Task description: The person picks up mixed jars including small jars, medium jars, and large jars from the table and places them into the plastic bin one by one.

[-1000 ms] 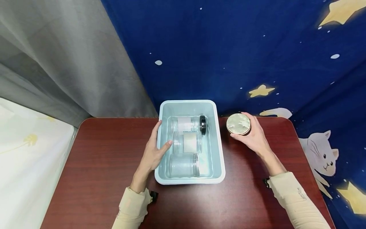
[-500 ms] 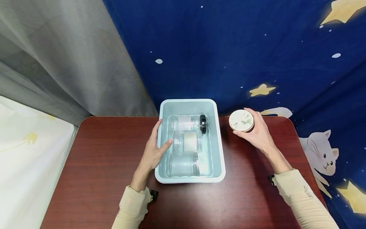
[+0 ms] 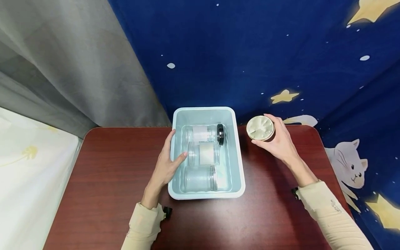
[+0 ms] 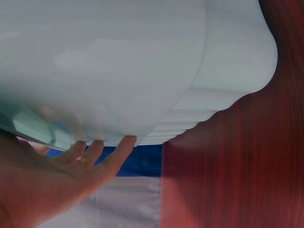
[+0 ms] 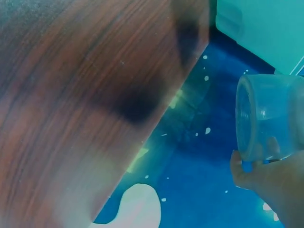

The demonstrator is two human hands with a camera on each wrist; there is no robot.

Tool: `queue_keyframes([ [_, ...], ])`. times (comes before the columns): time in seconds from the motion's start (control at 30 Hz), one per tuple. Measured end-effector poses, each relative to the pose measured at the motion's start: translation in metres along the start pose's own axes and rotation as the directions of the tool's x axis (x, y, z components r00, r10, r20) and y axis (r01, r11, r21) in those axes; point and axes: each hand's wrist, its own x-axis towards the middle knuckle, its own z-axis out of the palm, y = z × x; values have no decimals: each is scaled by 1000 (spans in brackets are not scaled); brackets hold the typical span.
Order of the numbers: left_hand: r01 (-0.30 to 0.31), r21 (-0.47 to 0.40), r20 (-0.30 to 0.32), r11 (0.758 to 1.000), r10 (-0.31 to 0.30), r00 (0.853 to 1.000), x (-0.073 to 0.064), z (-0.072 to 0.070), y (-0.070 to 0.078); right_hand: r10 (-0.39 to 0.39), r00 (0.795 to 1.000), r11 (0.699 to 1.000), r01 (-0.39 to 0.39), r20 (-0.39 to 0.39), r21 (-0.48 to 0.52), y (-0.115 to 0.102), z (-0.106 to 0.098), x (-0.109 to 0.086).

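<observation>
A light blue plastic bin stands mid-table with several clear jars lying on their sides in it. The back jar has a black lid; the middle jar bears a pale label; the front jar has a clear or silvery rim. My left hand grips the bin's left wall, thumb over the rim, fingers along the outside. To the bin's right, my right hand holds another clear jar above the table, its shiny, wrinkled pale-gold top turned up.
The red-brown wooden table ends at a back edge just behind the bin. A blue curtain with stars and a grey curtain hang behind it. A white patterned cloth lies to the left.
My right hand has moved the held jar slightly toward the back of the table and tilted it, so the sheen on its top differs. The left hand stays on the bin.
</observation>
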Motion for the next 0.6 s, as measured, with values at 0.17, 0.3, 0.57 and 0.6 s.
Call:
queue_keyframes([
  [0.17,-1,2,-2,1000,1,1000,0,-2,0,-55,998,998,55,20,-22,-6,-3,5],
  [0.3,-3,-6,-3,1000,3,1000,0,-2,0,-72,997,997,73,14,-33,-11,-6,7],
  [0.57,27,-15,9,1000,-27,1000,1,-1,4,-92,996,995,92,1,-45,-15,-8,8],
  [0.6,30,-18,11,999,-30,999,1,-1,8,-95,996,994,95,-1,-48,-16,-8,8],
])
